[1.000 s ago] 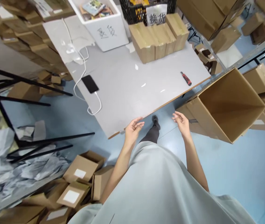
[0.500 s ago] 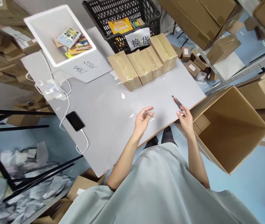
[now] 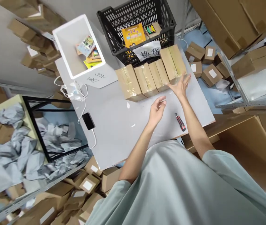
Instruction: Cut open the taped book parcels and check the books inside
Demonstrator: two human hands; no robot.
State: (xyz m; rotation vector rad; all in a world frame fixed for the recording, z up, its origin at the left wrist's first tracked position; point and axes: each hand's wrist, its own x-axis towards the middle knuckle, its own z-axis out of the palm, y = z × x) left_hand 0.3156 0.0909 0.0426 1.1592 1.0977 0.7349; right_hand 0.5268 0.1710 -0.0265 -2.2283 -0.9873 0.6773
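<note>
My right hand (image 3: 180, 87) reaches over the table with its fingers spread, right at the front of the rightmost taped cardboard box (image 3: 172, 64). It holds nothing; whether the fingertips touch the box I cannot tell. My left hand (image 3: 156, 110) hovers over the table, its fingers loosely bent and apart, with nothing in it. Three smaller taped boxes stand in the same row: a left one (image 3: 128, 82), a middle one (image 3: 146, 79) and a narrow one (image 3: 158, 75). A red and black utility knife (image 3: 180, 122) lies on the tabletop, below my right hand.
Behind the boxes stands a black plastic crate (image 3: 136, 15) with books and a paper sign. A white bin (image 3: 79, 47) holds more books. A phone (image 3: 88, 121) on a cable lies at the table's left. A large open carton (image 3: 247, 150) stands at the right.
My right hand has left the utility knife's side and moved forward to the rightmost box, its fingers now spread. My left hand has also moved forward, nearer the boxes. The camera view has shifted.
</note>
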